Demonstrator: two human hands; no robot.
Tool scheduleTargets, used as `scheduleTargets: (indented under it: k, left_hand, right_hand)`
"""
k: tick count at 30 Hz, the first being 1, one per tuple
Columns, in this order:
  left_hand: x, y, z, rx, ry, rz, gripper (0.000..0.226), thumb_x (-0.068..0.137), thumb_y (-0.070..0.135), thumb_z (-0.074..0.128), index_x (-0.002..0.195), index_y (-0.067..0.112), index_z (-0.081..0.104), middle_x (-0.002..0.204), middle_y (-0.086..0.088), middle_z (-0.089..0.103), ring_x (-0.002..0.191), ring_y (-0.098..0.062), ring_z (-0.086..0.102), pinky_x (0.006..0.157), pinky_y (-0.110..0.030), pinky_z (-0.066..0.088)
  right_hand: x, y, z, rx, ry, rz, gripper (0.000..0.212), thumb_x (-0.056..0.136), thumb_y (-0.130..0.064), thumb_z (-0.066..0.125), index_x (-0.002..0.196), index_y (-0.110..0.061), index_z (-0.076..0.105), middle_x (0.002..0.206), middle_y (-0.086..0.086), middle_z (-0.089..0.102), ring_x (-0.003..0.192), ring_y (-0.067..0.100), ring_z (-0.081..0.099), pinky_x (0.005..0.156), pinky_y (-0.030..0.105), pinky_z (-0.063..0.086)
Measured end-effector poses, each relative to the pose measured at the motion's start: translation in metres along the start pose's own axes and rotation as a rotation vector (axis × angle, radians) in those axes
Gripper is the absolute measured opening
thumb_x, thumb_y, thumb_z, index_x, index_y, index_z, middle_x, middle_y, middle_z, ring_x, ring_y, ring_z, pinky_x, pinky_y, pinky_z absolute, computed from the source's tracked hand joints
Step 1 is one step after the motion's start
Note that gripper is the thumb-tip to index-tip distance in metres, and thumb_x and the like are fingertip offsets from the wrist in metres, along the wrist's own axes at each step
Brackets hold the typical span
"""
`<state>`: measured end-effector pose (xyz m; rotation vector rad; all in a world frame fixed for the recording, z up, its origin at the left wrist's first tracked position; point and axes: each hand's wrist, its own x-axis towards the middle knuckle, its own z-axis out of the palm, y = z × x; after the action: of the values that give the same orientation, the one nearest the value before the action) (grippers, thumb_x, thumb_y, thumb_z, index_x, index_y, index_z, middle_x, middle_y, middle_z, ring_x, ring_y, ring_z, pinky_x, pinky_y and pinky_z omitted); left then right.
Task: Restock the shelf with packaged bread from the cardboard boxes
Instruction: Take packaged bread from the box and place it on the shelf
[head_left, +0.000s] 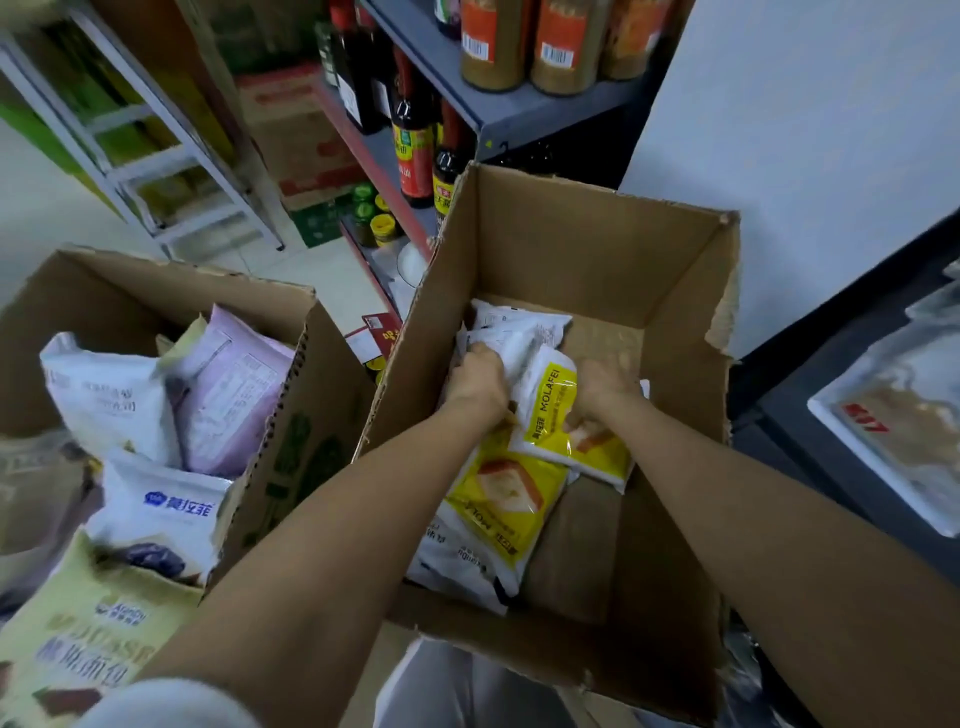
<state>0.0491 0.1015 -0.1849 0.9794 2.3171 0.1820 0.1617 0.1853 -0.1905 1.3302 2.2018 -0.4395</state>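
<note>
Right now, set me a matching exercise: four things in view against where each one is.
Things:
1. yellow MOLAFEI bread pack
2. purple bread pack
3. dark sauce bottles
4. stepladder

Places:
A. on the grey shelf
B. in the left cardboard box
C. on the floor beyond the boxes, upper left
D. in the right cardboard box, between both hands

Pairs: 1-D, 2-B, 3-A, 4-C

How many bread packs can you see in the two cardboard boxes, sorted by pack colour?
Right box:
Yellow-and-white packs: 2
White packs, backs showing: 2

Left box:
White packs: 2
Lilac pack: 1
Pale yellow-green packs: 2

Total: 9 visible; more may be hidden underneath.
</note>
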Motion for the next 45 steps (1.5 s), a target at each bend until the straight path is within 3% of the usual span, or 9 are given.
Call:
scheduleTargets:
  k: [7, 13, 17, 21, 27, 31, 35, 39, 45]
  left_hand:
    - [-0.058, -0.002, -0.066, -0.124, 0.103, 0.065, 0.031, 0.094, 0.008, 0.045, 0.12, -0.008, 0.045, 0.123, -0.028, 0.053, 0.114, -0.042, 0.052, 0.09, -0.041, 0.043]
    - [-0.123, -0.014, -0.134, -0.875, 0.038, -0.006, 0.047, 0.076, 0.005, 0.057, 0.122, 0.001, 0.053, 0.115, -0.023, 0.061, 0.104, -0.038, 0.06, 0.092, -0.055, 0.05]
    - [-0.187, -0.007, -0.177, -1.204, -0.113, -0.02, 0.023, 0.083, 0.005, 0.051, 0.105, 0.003, 0.058, 0.081, -0.012, 0.063, 0.06, -0.022, 0.063, 0.053, -0.024, 0.052]
    - [-0.252, 0.007, -0.191, -0.921, -0.067, 0.187, 0.073, 0.061, 0.06, 0.076, 0.119, 0.018, 0.06, 0.109, -0.001, 0.067, 0.095, -0.022, 0.065, 0.09, -0.036, 0.053]
    - [-0.38, 0.031, -0.206, -0.799, 0.189, 0.444, 0.031, 0.08, 0.014, 0.073, 0.106, 0.018, 0.055, 0.097, 0.002, 0.059, 0.088, -0.015, 0.056, 0.063, -0.022, 0.046]
    - [-0.455, 0.062, -0.213, -0.885, 0.13, 0.607, 0.029, 0.081, 0.004, 0.064, 0.106, 0.014, 0.057, 0.101, -0.008, 0.064, 0.089, -0.023, 0.06, 0.073, -0.029, 0.05]
    - [-0.521, 0.124, -0.208, -0.892, 0.072, 0.787, 0.038, 0.077, 0.006, 0.067, 0.114, 0.007, 0.057, 0.096, -0.005, 0.064, 0.077, -0.014, 0.058, 0.059, -0.015, 0.046]
    - [-0.585, 0.199, -0.175, -0.882, -0.024, 0.912, 0.021, 0.081, 0.003, 0.063, 0.101, 0.008, 0.059, 0.079, -0.001, 0.061, 0.063, -0.008, 0.052, 0.047, -0.008, 0.042]
    - [-0.669, 0.317, -0.101, -0.972, -0.182, 0.991, 0.026, 0.084, 0.011, 0.062, 0.11, 0.008, 0.057, 0.095, -0.01, 0.063, 0.077, -0.021, 0.059, 0.068, -0.032, 0.049]
  right_hand:
    - [-0.063, -0.002, -0.034, 0.44, 0.212, 0.096, 0.071, 0.076, -0.042, 0.073, 0.13, -0.009, 0.04, 0.126, 0.016, 0.057, 0.116, 0.035, 0.055, 0.084, 0.037, 0.045]
    - [-0.147, 0.0, -0.093, 0.915, 0.462, 0.081, 0.078, 0.062, -0.06, 0.072, 0.117, -0.011, 0.044, 0.116, 0.01, 0.063, 0.108, 0.034, 0.06, 0.081, 0.038, 0.048]
    - [-0.212, -0.004, -0.123, 0.949, 0.563, -0.062, 0.066, 0.055, -0.062, 0.07, 0.102, -0.018, 0.063, 0.101, 0.003, 0.071, 0.097, 0.027, 0.065, 0.082, 0.04, 0.053]
    - [-0.291, -0.008, -0.137, 0.87, 0.668, -0.13, 0.048, 0.066, -0.054, 0.075, 0.088, -0.015, 0.057, 0.095, 0.001, 0.069, 0.091, 0.023, 0.064, 0.072, 0.033, 0.049]
    - [-0.435, 0.027, -0.145, 0.975, 0.837, -0.239, 0.021, 0.072, -0.027, 0.075, 0.086, -0.016, 0.065, 0.092, 0.004, 0.069, 0.09, 0.023, 0.066, 0.077, 0.035, 0.053]
    - [-0.54, 0.068, -0.15, 1.097, 1.015, -0.264, 0.022, 0.072, -0.012, 0.076, 0.081, -0.025, 0.06, 0.079, -0.012, 0.066, 0.082, 0.012, 0.065, 0.076, 0.029, 0.051]
    - [-0.623, 0.138, -0.144, 1.243, 1.215, -0.163, 0.043, 0.069, -0.016, 0.08, 0.107, -0.018, 0.059, 0.098, -0.005, 0.07, 0.093, 0.014, 0.067, 0.084, 0.033, 0.052]
    - [-0.693, 0.215, -0.131, 1.36, 1.353, -0.045, 0.026, 0.077, 0.0, 0.061, 0.09, -0.022, 0.056, 0.092, 0.0, 0.066, 0.091, 0.02, 0.066, 0.083, 0.037, 0.052]
    - [-0.756, 0.342, -0.094, 1.369, 1.522, 0.153, 0.025, 0.077, -0.002, 0.066, 0.098, -0.01, 0.056, 0.095, 0.011, 0.065, 0.087, 0.021, 0.062, 0.078, 0.037, 0.052]
